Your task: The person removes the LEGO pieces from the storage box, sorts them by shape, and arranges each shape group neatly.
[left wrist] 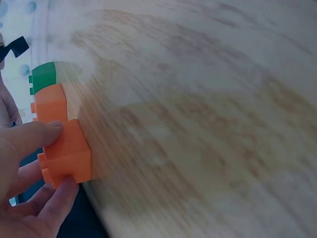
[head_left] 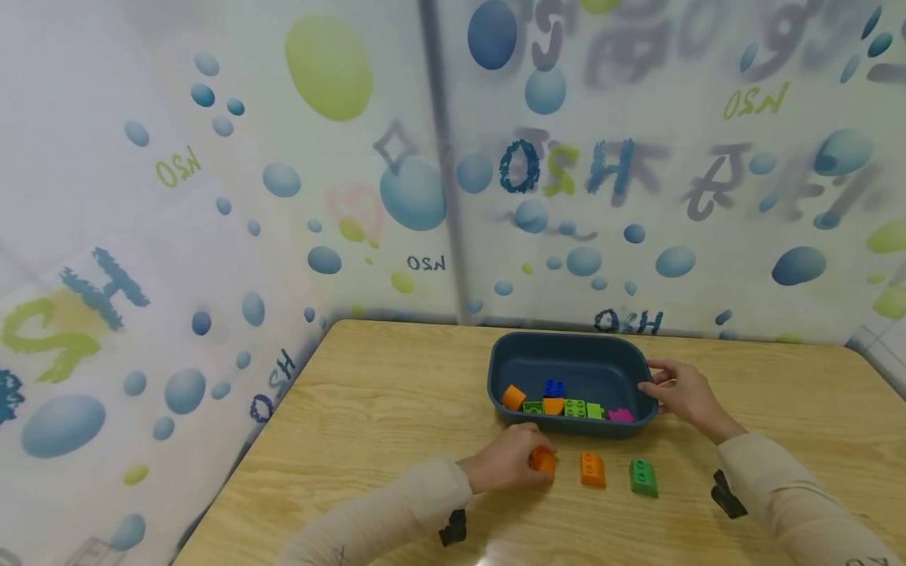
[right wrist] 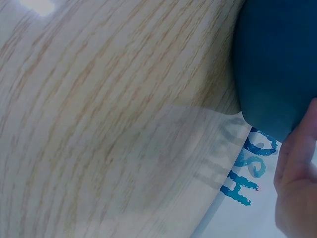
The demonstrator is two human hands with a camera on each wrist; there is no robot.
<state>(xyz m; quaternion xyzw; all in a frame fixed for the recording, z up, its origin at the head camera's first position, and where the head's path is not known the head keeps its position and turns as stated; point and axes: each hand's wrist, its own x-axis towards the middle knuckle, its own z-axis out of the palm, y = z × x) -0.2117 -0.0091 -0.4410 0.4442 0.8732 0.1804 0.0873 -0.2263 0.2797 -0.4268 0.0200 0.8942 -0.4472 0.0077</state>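
My left hand [head_left: 508, 460] pinches an orange toy brick [left wrist: 68, 151] between thumb and fingers, just in front of the bin. To its right on the table stand a second orange brick [head_left: 592, 469] and a green brick [head_left: 643, 477], both with rounded tops or sides and studs. My right hand [head_left: 686, 395] grips the right end of a dark blue bin [head_left: 566, 425], thumb at the rim. Inside the bin, along its near side, lie several bricks: an orange one [head_left: 513, 397], a blue one [head_left: 554, 388], light green ones [head_left: 575, 408] and a magenta one [head_left: 620, 415].
The wooden table [head_left: 368, 393] reaches back to a printed curtain [head_left: 396, 291] with blue and green drops, which also hangs along the left side. Dark straps [head_left: 727, 495] show beneath both sleeves.
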